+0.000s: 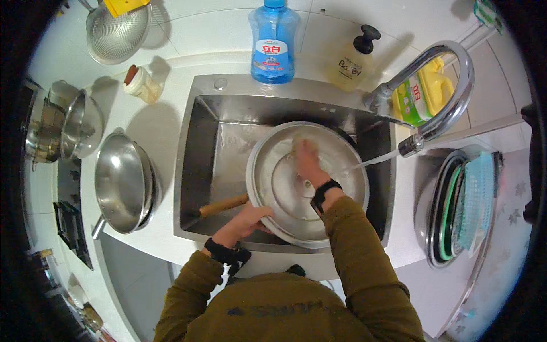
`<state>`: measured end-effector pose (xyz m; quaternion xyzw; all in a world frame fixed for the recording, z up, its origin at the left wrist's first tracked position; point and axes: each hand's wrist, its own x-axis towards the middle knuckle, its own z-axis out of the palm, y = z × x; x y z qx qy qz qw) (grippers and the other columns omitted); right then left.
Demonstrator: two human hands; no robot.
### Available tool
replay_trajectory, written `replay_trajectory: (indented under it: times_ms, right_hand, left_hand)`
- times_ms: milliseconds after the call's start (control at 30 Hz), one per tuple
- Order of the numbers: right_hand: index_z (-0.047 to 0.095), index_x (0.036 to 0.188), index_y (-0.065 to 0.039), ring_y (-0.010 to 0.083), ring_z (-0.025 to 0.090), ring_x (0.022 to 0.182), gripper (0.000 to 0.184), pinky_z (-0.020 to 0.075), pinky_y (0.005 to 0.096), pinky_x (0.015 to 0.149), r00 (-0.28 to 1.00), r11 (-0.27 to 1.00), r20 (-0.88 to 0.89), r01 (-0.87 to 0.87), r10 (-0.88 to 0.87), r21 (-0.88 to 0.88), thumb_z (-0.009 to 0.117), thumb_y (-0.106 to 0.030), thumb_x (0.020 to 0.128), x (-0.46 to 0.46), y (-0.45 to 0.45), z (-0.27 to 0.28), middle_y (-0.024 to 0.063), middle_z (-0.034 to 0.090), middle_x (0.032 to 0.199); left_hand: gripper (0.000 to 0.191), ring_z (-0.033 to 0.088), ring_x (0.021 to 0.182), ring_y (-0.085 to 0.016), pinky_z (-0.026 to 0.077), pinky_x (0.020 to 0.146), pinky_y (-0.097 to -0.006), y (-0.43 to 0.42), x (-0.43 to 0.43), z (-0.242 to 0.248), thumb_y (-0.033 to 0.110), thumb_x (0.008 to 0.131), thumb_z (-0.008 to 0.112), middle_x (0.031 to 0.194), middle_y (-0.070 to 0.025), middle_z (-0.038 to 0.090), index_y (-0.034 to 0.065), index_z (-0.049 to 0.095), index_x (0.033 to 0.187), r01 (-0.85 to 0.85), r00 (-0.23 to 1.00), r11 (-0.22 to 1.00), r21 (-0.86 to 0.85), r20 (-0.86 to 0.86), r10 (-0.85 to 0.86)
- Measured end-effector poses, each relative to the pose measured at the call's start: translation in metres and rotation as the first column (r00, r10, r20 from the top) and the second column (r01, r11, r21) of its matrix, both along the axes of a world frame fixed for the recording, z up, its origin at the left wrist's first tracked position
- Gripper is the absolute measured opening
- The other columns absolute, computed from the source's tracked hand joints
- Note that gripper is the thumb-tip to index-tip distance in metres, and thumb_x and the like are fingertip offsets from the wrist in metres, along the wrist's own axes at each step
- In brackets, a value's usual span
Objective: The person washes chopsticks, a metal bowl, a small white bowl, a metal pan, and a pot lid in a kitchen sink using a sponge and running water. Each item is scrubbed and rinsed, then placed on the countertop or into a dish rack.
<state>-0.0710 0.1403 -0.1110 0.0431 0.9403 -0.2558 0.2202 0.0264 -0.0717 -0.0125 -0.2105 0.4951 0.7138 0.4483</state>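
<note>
A large round metal lid [282, 213], a small round fitting at its centre, is held tilted over the sink [239, 158]. My left hand [245, 222] grips its lower left rim, thumb on top and fingers underneath. On the lid's upper middle lies my right hand [308, 160], blurred; a pale yellowish patch shows at its fingertips, and I cannot tell whether it is a cloth or sponge. Water runs from the chrome faucet [411, 144] onto the lid's right side. Below the lid, a wooden handle [224, 205] sticks out to the left; what it belongs to is mostly hidden.
Behind the sink stand a blue detergent bottle [273, 47], a pump bottle [352, 64] and a yellow-green jug [421, 94]. Stacked metal pans [122, 184] sit left, near a jar [145, 85]. Basins and a blue basket [474, 201] stand right. A strainer [117, 34] hangs upper left.
</note>
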Motion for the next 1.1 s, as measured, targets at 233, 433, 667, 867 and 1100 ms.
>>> replay_trajectory:
  times_ms: [233,433,667,867,1100]
  right_hand:
    - [0.040,0.130,-0.005,0.0357,0.037,0.123,0.053,0.0345,0.0470,0.098,0.796,0.771,0.069,-0.600,0.601,0.215,0.051,-0.018,0.080,-0.028,-0.053,0.058,0.0189,0.037,0.134]
    - [0.056,0.117,-0.008,0.0282,0.058,0.102,0.038,0.0457,0.0422,0.086,0.959,0.959,0.101,-0.273,0.265,0.071,0.053,-0.019,0.081,-0.104,-0.032,0.146,0.0130,0.057,0.117]
    - [0.051,0.120,-0.006,0.0272,0.059,0.098,0.040,0.0496,0.0426,0.080,0.810,0.947,0.497,-0.229,0.313,-0.223,0.055,-0.009,0.081,-0.083,0.034,0.246,0.0126,0.054,0.119]
    - [0.057,0.114,-0.010,0.0193,0.060,0.097,0.028,0.0482,0.0374,0.079,0.732,0.941,0.595,-0.300,0.332,-0.155,0.052,-0.023,0.090,-0.051,0.054,0.296,0.0077,0.061,0.112]
    - [0.062,0.107,-0.013,0.0259,0.058,0.102,0.033,0.0452,0.0392,0.086,0.979,0.978,0.039,-0.202,0.201,0.040,0.050,-0.034,0.084,-0.032,-0.007,0.217,0.0134,0.061,0.109]
  left_hand:
    - [0.041,0.061,0.082,-0.017,0.054,0.064,-0.0316,0.005,-0.016,0.032,0.012,0.079,0.060,0.095,-0.0048,0.059,0.0048,0.045,0.116,0.070,0.992,0.984,-0.164,0.112,-0.052]
    - [0.034,0.060,0.086,-0.018,0.053,0.069,-0.0350,-0.007,-0.002,0.042,0.009,0.075,0.061,0.096,-0.0085,0.059,0.0015,0.050,0.107,-0.050,0.995,0.976,-0.212,0.073,0.067]
    - [0.037,0.059,0.086,-0.020,0.052,0.072,-0.0374,-0.014,-0.019,0.008,0.009,0.075,0.060,0.097,-0.0070,0.059,-0.0005,0.050,0.110,0.035,0.999,0.993,-0.111,-0.033,-0.039]
    - [0.029,0.058,0.088,-0.020,0.050,0.077,-0.0366,-0.020,-0.001,-0.013,0.014,0.077,0.062,0.096,-0.0062,0.060,0.0029,0.056,0.103,0.073,0.996,0.994,-0.087,-0.039,-0.077]
    - [0.033,0.059,0.093,-0.024,0.050,0.081,-0.0414,-0.005,-0.012,-0.026,0.012,0.079,0.057,0.101,-0.0114,0.058,-0.0016,0.049,0.109,0.174,0.985,0.985,-0.001,0.020,-0.174]
